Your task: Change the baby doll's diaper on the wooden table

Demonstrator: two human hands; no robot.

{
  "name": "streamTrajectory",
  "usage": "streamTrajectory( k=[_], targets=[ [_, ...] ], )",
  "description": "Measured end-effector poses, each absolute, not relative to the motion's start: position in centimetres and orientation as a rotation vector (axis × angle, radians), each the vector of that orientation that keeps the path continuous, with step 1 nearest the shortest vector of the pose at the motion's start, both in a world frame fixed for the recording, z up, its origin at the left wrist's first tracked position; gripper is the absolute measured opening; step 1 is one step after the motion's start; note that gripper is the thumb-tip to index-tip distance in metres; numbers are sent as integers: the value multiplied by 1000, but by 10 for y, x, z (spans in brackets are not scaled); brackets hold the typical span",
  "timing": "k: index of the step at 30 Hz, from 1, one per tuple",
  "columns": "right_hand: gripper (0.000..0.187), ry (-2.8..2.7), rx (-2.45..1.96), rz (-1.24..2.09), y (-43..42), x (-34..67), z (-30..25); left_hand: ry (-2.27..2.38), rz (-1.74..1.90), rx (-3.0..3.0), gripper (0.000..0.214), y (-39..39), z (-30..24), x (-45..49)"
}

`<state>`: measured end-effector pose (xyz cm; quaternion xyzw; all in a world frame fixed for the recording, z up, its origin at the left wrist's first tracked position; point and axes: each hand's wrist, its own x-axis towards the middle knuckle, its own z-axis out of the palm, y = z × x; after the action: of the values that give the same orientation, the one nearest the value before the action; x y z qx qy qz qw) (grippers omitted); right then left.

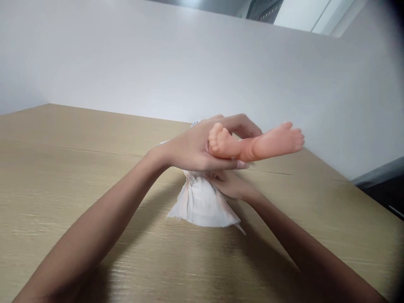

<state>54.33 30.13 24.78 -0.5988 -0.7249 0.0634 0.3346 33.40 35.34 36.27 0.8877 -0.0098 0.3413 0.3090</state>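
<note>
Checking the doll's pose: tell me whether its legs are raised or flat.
Raised: the left hand holds the doll's legs clear of the table, above the white cloth.

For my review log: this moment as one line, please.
left hand: grips doll legs, lifted | right hand: at white cloth beneath | table: wooden

Work surface: light wood-grain tabletop [63, 176], grain running left-right, with a thin seam line crossing it toward the far side. Soft sheen on the near part; lighting even and diffuse. Behind the table stands a plain white partition wall [158, 63], unmarked. Above its top edge: a dark panel [263, 9] and pale angled surfaces [315, 14]. At the right edge, beyond the table, is a dark object [385, 185] with unclear detail.
</note>
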Motion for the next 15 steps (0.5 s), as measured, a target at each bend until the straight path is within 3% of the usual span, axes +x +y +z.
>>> streamTrajectory(
  k=[3, 7, 15],
  targets=[
    [29, -1969, -1562, 305, 270, 555, 252, 16, 871, 2354, 41, 349, 354, 336],
    [39, -1703, -1584, 215, 237, 550, 262, -19, 846, 2344, 44, 344, 335, 336],
    [53, -1904, -1157, 130, 226, 546, 271, 170, 763, 2381, 47, 314, 309, 318]
  ],
)
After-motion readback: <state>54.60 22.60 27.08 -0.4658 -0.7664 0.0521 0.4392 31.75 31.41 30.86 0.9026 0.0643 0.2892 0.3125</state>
